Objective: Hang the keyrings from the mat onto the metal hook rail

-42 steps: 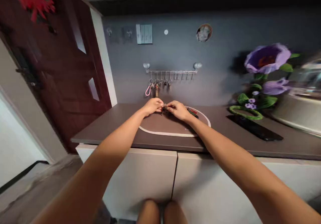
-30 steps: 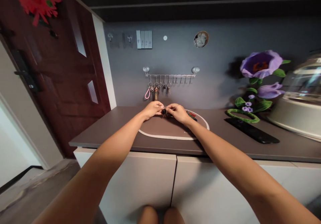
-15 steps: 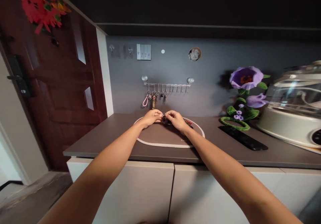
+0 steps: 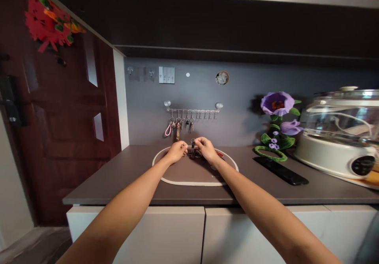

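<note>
Over the mat, my right hand (image 4: 206, 149) pinches a bunch of keys (image 4: 193, 149) by its ring, and the dark keys hang down from it. My left hand (image 4: 177, 152) is just to the left of the keys, apart from them, with its fingers curled together; whatever they hold, if anything, is too small to make out. Under both hands lies a brown oval mat (image 4: 189, 176) with a pale rim. Some dark and red items (image 4: 219, 153) rest on it, partly hidden behind my right hand. Above, a clear hook rail (image 4: 194, 111) holds several key sets (image 4: 178, 128) on its left hooks.
A purple plush flower (image 4: 277, 104) stands on the counter (image 4: 124, 177) at the right, with a black phone (image 4: 281, 171) before it. Farther right is a white appliance with a clear cover (image 4: 331, 153). A dark shelf (image 4: 207, 23) overhangs the counter; a brown door (image 4: 68, 137) is at left.
My hands have parted slightly: the left has let go of the key ring, which stays in the right. The camera view has tilted up and shows more of the shelf.
</note>
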Demonstrator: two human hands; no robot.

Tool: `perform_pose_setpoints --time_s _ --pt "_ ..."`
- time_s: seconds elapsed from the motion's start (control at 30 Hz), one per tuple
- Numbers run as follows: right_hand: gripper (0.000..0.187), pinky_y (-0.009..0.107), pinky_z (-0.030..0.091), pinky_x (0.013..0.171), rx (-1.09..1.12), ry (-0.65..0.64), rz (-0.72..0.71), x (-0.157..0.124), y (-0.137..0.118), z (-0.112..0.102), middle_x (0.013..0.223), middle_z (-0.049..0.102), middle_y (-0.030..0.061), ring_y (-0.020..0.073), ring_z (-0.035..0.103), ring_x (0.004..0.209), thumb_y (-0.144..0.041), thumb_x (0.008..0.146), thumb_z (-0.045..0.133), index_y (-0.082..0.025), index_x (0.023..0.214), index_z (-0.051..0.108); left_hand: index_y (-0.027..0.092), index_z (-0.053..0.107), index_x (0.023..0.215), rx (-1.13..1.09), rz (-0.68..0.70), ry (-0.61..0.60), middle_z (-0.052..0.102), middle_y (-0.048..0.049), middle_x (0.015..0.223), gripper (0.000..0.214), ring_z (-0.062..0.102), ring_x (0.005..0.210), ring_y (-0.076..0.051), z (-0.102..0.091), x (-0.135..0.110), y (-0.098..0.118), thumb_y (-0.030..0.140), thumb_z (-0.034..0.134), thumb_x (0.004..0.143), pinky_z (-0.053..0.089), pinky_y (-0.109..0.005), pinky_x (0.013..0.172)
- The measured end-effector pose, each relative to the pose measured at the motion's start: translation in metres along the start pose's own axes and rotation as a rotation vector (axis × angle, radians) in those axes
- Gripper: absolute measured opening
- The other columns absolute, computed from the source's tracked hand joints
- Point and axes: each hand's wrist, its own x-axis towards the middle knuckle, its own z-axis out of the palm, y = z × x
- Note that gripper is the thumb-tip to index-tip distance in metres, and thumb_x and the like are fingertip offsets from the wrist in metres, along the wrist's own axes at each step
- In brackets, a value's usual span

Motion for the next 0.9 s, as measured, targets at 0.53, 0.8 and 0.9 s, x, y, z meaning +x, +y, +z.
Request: perform_pose_setpoints --time_s 0.53,0.8,0.9 --pt "0.013 0.019 0.042 0.053 0.105 0.311 0.144 0.067 -0.033 -0.004 0.074 0.058 0.0032 0.0095 0.051 0.063 -0.027 0.07 0.051 -0.015 0.072 0.055 0.013 0.049 0.067 0.035 0.029 -0.023 0.052 0.0019 0.055 0.013 0.048 0.045 -0.006 0.006 0.003 -0.012 0.02 0.043 0.077 0.039 -0.018 0.047" --pt "0.01 0.018 0.04 0.045 0.138 0.455 0.222 0.101 -0.039 -0.001 0.069 0.059 0.0031 0.0071 0.048 0.053 -0.019 0.071 0.05 -0.013 0.074 0.057 0.014 0.05 0.07 0.095 0.064 -0.016 0.053 0.0015 0.057 0.016 0.048 0.046 -0.007 0.004 0.005 -0.015 0.024 0.041 0.078 0.039 -0.019 0.047" --pt "0.008 0.018 0.041 0.045 0.183 0.489 0.258 0.109 -0.037 0.0 0.067 0.059 0.0027 0.0075 0.05 0.052 -0.017 0.072 0.049 -0.014 0.074 0.056 0.014 0.051 0.069 0.118 0.076 -0.015 0.053 0.0016 0.057 0.016 0.048 0.045 -0.007 0.004 0.007 -0.018 0.024 0.041 0.077 0.039 -0.019 0.047"
